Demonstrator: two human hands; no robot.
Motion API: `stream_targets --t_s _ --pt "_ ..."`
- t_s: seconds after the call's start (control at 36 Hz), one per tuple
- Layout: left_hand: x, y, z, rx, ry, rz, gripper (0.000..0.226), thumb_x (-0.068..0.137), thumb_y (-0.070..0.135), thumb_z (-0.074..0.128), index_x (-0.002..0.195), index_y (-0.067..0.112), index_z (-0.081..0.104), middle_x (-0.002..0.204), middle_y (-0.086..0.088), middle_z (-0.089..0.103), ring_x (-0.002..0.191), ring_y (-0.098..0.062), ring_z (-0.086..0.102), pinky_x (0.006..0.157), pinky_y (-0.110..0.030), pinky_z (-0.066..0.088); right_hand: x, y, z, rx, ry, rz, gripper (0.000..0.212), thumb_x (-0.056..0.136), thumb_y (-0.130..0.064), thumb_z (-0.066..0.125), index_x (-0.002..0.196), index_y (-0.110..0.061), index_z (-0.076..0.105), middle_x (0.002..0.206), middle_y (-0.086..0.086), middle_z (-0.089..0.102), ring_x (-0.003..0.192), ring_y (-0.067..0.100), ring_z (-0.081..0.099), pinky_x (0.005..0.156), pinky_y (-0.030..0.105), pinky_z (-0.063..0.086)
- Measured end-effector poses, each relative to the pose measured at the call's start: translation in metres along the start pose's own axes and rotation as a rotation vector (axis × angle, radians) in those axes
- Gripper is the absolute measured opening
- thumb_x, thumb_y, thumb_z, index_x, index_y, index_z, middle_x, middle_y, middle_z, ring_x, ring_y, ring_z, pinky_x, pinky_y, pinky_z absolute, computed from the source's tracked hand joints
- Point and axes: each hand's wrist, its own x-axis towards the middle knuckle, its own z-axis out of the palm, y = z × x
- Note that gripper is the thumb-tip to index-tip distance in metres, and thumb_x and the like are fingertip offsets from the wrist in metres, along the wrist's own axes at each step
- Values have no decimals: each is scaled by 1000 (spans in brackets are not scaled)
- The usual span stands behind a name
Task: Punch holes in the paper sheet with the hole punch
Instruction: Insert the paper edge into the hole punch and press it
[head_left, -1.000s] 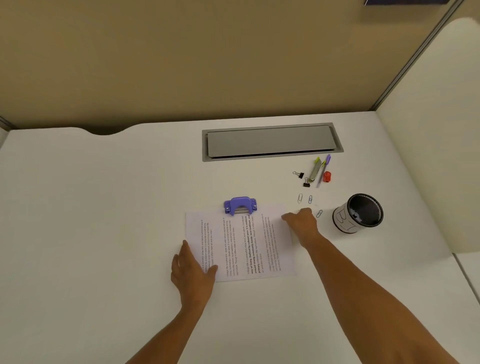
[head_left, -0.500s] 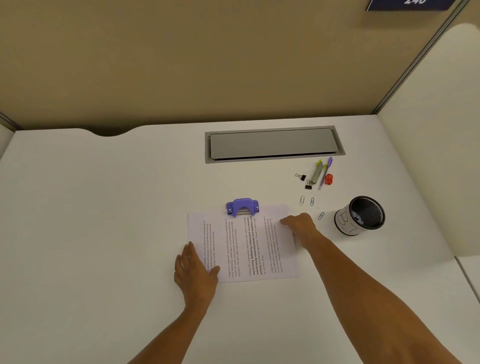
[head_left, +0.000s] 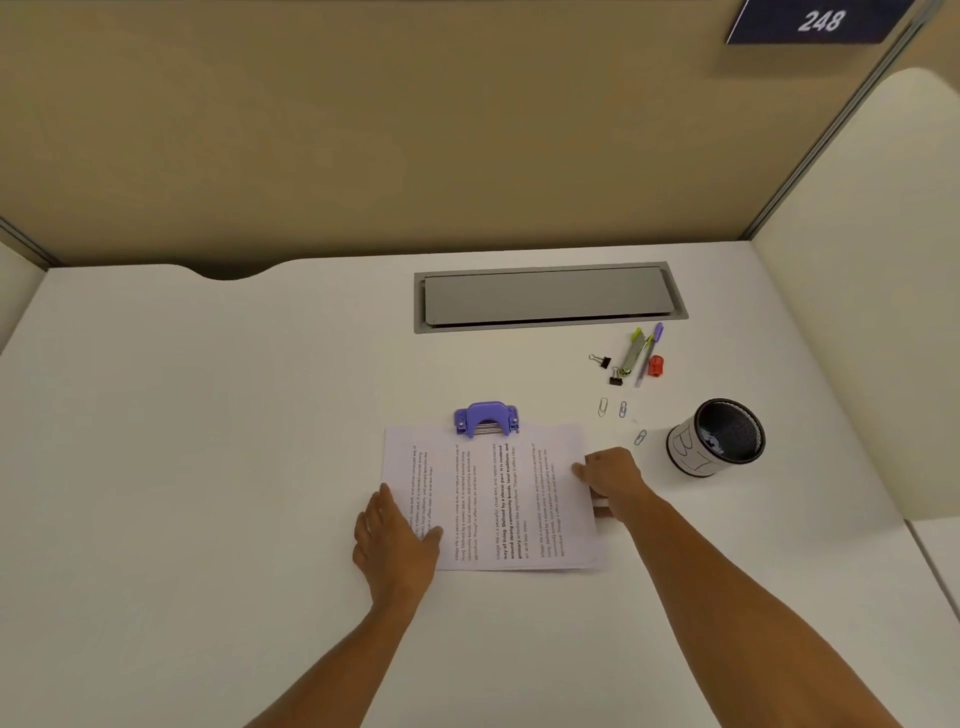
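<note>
A printed paper sheet (head_left: 488, 499) lies on the white desk (head_left: 208, 467), its text running sideways. The purple hole punch (head_left: 487, 418) sits at the middle of the sheet's far edge, with that edge in its slot. My left hand (head_left: 395, 535) rests flat on the sheet's near left corner, fingers straight. My right hand (head_left: 610, 480) is at the middle of the sheet's right edge; the thumb lies on top and the fingers curl at the edge, pinching the paper. Neither hand touches the punch.
A black mesh pen cup (head_left: 719, 436) stands right of the sheet. Loose paper clips (head_left: 622, 409), binder clips (head_left: 602, 360), pens (head_left: 641, 353) and a red sharpener (head_left: 655, 365) lie behind it. A grey cable hatch (head_left: 548, 296) is set in the desk's rear. Partition walls close off the back and right.
My right hand has slid from the sheet's far right corner toward me along the right edge and now pinches it. The left hand and the punch have stayed put.
</note>
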Motion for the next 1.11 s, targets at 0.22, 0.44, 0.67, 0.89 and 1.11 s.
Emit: stream_targets --t_s 0.22,0.44,0.67,0.89,1.11 --pt "8 20 -6 15 -15 24 95 86 42 69 155 15 10 163 -11 18 149 -32 22 117 -51 29 -5 17 -2 -7 -31 6 12 92 -10 68 89 1 65 100 22 70 87 36 71 73 47 62" --pt "10 19 -10 19 -24 -7 97 84 39 73 154 12 12 159 -11 27 145 -33 29 114 -51 34 -16 33 -5 -6 -34 1 15 92 -9 67 79 -7 59 98 22 71 82 34 72 70 45 62" --pt "-3 9 -14 -9 -27 -43 97 85 43 71 155 13 12 159 -12 29 144 -34 31 113 -52 34 -29 54 -9 -9 -66 -6 10 94 -12 65 95 -3 69 95 15 73 83 33 73 72 47 63" --pt "-29 -22 -17 -245 112 -87 90 83 53 68 152 12 26 155 -16 37 140 -40 36 111 -60 34 -49 74 -13 88 -57 16 8 93 -9 66 96 -3 70 97 16 73 83 32 71 66 42 60" --pt "-91 -17 -12 -1082 227 -416 98 82 43 73 156 17 14 157 -13 27 137 -37 42 110 -53 40 -81 83 -12 282 -102 -42 8 95 -4 62 94 2 67 96 14 73 84 29 71 62 36 57"
